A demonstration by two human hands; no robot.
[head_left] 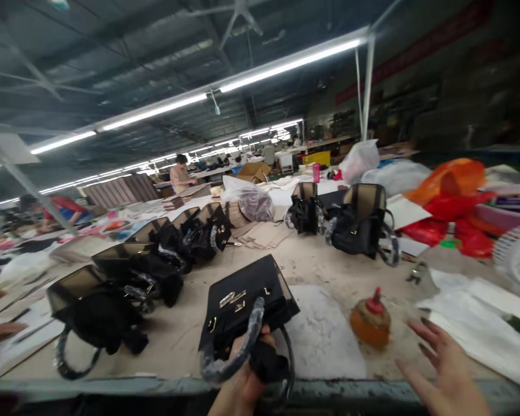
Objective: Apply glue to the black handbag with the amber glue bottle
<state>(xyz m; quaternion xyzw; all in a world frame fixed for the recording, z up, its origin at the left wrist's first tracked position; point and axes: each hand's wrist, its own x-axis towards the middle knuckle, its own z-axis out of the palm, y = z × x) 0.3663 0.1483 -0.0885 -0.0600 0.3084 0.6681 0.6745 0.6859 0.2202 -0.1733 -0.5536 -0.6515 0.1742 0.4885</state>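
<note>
My left hand (248,378) grips a black handbag (247,289) over the table's front edge. The bag has gold-coloured metal fittings on its panel and curved handles, one wrapped in clear plastic. Its fingers are partly hidden behind the wrapped handle and black cloth. My right hand (444,367) hangs over the table at the right, fingers spread and nothing in them. Just left of that hand stands a round amber pot (371,323) with a red top, slightly blurred. A white sheet (323,332) lies between the handbag and the pot.
Several black bags (99,312) stand in a row on the left, and more bags (359,222) at the back right. Red and orange plastic bags (453,185) and a white basket (517,254) are at the right. A co-worker's hand (2,335) shows far left.
</note>
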